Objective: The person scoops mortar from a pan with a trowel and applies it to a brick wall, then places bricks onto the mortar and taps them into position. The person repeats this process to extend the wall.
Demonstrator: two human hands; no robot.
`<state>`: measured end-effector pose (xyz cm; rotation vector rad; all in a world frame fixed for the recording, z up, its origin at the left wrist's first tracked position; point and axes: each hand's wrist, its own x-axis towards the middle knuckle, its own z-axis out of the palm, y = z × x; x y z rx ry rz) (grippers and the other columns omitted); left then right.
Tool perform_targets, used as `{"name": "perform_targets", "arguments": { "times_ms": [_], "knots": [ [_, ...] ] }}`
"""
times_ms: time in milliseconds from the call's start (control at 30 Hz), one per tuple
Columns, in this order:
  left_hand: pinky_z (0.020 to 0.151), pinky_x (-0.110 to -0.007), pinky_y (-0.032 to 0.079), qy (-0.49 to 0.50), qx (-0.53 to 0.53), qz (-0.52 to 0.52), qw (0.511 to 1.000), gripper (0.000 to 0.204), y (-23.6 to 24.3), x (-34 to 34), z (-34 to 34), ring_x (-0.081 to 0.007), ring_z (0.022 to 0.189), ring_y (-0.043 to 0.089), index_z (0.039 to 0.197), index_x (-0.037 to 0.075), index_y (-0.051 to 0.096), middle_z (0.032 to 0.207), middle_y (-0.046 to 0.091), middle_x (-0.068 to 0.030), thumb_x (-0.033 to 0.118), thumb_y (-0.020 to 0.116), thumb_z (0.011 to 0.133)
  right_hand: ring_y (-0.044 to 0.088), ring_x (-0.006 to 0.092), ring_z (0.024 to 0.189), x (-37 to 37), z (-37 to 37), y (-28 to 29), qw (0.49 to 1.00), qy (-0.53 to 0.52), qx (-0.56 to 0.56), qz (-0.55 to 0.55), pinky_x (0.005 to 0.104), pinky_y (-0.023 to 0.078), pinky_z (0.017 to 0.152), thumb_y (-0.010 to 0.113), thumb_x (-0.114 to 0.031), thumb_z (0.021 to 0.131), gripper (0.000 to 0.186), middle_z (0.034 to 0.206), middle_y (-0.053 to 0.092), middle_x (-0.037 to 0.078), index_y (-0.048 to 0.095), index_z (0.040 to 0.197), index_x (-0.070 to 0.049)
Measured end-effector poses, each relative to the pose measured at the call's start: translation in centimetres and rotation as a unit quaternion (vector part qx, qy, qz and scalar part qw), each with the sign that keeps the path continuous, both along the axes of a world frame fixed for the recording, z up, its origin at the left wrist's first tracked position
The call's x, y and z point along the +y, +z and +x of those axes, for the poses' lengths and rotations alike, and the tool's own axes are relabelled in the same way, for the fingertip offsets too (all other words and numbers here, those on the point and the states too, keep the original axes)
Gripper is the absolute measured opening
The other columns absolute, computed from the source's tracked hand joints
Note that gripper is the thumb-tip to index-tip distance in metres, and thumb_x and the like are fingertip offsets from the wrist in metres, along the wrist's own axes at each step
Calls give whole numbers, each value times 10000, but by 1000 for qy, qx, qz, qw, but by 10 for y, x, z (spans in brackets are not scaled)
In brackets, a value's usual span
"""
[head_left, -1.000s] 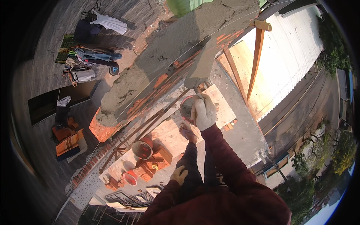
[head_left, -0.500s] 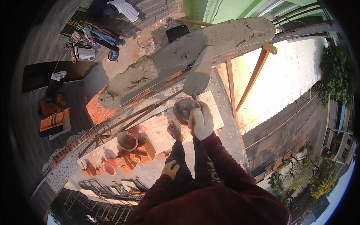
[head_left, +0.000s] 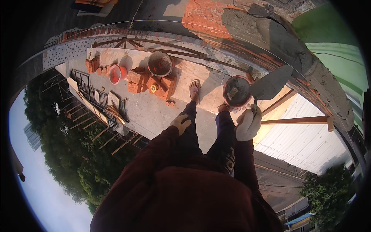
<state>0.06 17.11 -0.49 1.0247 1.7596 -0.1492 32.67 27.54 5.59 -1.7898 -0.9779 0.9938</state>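
Note:
My right hand (head_left: 248,125), in a pale glove, is wrapped round the handle of a trowel (head_left: 272,84). The broad grey blade points away to the right, between a bucket (head_left: 236,92) of mortar and the brick wall (head_left: 205,23). Wet grey mortar (head_left: 286,44) covers the wall's top, and a thin string runs along its edge. My left hand (head_left: 181,123), gloved too, rests on my left thigh with its fingers spread and nothing in it. The bucket stands by my right foot.
A second bucket (head_left: 160,64), stacked red bricks (head_left: 139,80), a yellow tape measure (head_left: 154,88) and a smaller red bucket (head_left: 117,74) are on the left. Wooden braces (head_left: 293,120) cross beside white corrugated roofing (head_left: 305,137) at right. Beyond the slab, trees lie far below.
My view has turned toward the left, so the wall now sits at the upper right. The trowel has swung right relative to my body. My left hand stays on my leg.

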Motion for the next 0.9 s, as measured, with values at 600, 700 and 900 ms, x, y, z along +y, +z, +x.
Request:
{"name": "perform_targets", "arguments": {
  "times_ms": [600,700,900],
  "knots": [
    [1090,-493,489,351,285,-18,892,941,-268,56,-300,-414,1360,522,1561,212,398,1532,455,-175,451,839,765,466,152,410,-72,-69,-95,864,128,-13,-487,303,416,391,536,-272,1042,235,624,488,31,546,970,-49],
    [1072,-507,499,320,277,-37,905,888,-297,60,-316,-415,1343,535,1540,259,425,1522,468,-170,452,830,774,467,160,411,-57,-91,-102,851,112,-32,-512,310,422,397,536,-258,1033,219,618,489,34,547,975,-47],
    [1038,-474,512,298,304,-3,905,652,-310,56,-346,-391,1256,600,1422,150,554,1400,582,-193,359,754,838,456,170,394,-53,-110,-111,829,125,-60,-541,322,416,383,540,-267,1022,225,594,478,36,552,991,-44]
  ]
}}
